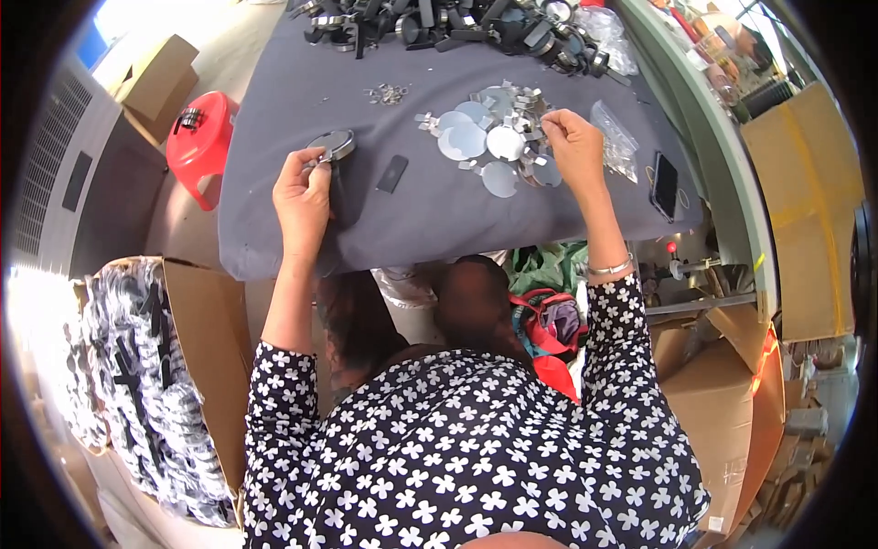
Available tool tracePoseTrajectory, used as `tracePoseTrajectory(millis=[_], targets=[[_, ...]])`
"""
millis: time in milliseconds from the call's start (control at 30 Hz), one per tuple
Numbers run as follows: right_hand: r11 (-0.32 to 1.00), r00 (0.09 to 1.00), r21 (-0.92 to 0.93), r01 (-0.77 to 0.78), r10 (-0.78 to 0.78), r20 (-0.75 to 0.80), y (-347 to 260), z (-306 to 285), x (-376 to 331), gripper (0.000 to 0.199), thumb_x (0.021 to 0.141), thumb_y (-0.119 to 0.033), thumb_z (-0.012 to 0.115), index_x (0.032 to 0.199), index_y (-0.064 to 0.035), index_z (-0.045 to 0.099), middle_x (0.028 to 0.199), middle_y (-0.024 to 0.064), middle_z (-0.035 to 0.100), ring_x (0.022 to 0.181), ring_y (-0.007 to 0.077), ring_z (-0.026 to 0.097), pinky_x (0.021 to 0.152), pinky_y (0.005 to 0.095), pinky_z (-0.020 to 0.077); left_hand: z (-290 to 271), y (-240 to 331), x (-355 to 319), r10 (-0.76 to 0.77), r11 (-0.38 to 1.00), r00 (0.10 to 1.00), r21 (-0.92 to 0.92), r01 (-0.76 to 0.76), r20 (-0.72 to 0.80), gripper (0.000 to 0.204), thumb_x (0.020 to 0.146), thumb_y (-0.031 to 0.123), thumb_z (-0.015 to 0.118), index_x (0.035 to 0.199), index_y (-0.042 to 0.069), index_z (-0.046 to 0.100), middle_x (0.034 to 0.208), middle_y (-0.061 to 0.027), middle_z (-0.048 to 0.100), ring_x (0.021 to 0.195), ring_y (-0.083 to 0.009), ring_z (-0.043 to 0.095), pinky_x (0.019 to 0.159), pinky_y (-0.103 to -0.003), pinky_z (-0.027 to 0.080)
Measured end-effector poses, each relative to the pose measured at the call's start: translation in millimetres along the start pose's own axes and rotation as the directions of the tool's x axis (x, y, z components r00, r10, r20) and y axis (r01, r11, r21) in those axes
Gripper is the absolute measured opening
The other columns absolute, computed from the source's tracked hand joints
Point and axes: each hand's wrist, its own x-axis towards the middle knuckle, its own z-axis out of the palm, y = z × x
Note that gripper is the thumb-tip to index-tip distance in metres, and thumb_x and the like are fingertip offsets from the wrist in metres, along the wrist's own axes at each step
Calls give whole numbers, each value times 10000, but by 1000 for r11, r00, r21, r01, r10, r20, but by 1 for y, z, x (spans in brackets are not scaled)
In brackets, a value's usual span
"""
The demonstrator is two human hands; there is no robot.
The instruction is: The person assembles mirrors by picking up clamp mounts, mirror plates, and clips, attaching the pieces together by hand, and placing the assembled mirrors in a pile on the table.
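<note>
My left hand [304,183] pinches the edge of a wristwatch [337,144] with a round silver case, over the left part of the grey-covered table [274,224]. Its dark strap hangs down beside my wrist. On the right, my right hand [576,146] has thumb and fingertips pressed together at the edge of a pile of shiny metal discs [462,140] with small tabs. Whatever those fingertips hold, if anything, is too small to make out. Between my hands lies a small dark flat bar [392,174].
Many black-strapped watches [439,23] heap at the table's far edge. Small metal parts [388,94] lie left of the discs. A clear bag [615,137] and a phone [665,186] are at right. A red stool [203,146] and a carton of wrapped goods [197,366] stand left.
</note>
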Motion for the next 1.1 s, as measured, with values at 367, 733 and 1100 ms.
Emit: tracePoseTrajectory(millis=[367, 733, 1100], targets=[[976, 949, 149, 161, -195, 249, -57, 52, 17, 136, 810, -136, 562, 855, -23, 624, 754, 130, 623, 706, 264, 603, 644, 340, 460, -1, 3, 1, -7, 1000, 1000, 20, 7, -8, 101, 850, 56, 528, 930, 50, 589, 607, 49, 480, 472, -17, 385, 357, -199, 338], [885, 847, -259, 387, -230, 480, -72, 101, 36, 152, 822, -175, 579, 908, -57, 622, 920, 137, 611, 880, 343, 585, 760, 433, 459, 1, -3, 1, 8, 998, 1000, -55, -7, 10, 99, 840, 45, 530, 928, 39, 577, 591, 38, 492, 454, -18, 405, 371, -203, 345], [923, 888, 74, 378, -384, 251, -74, 90, 20, 125, 819, -82, 596, 930, -31, 619, 799, 89, 608, 707, 221, 599, 647, 304, 465, -3, 2, 2, -22, 1000, 1000, -11, 22, -12, 99, 841, 50, 531, 927, 33, 577, 598, 32, 496, 466, -24, 407, 382, -205, 351]])
